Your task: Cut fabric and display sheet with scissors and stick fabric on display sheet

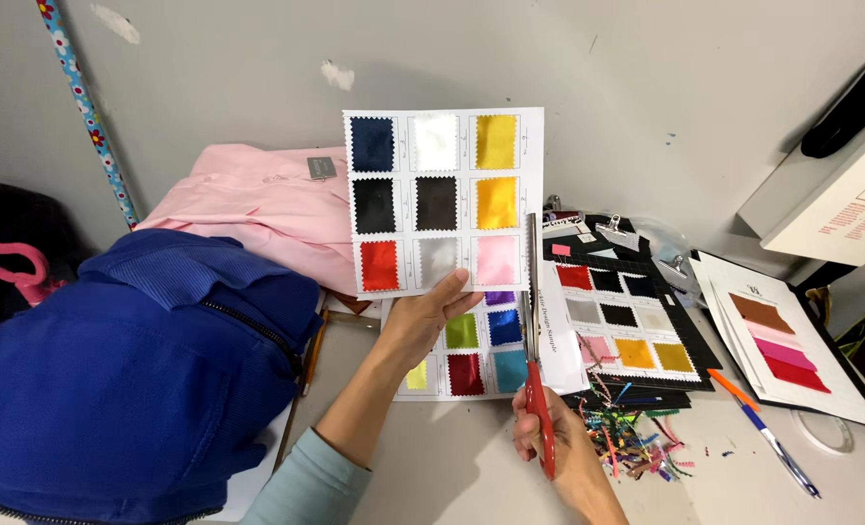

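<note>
The swatch card [442, 199] is held upright by the left hand [423, 316], pinched at its lower edge, so the scissors [534, 331], gripped in the right hand [559, 452], run up its right margin.

Left hand [423, 316] covers the lower edge of the swatch card [443, 199]; fingers behind the card unseen. That card hides the top of the second card [481, 355] below it. Scissors [534, 331]: handle loops buried in the right hand [559, 452], blades edge-on right of the swatch card, open or closed not readable. Right wrist cut by the bottom edge. Blue jacket [111, 379], left of the swatch card, runs off the left and bottom edges. Scraps [636, 442] right of the scissors too small to sort.
</note>
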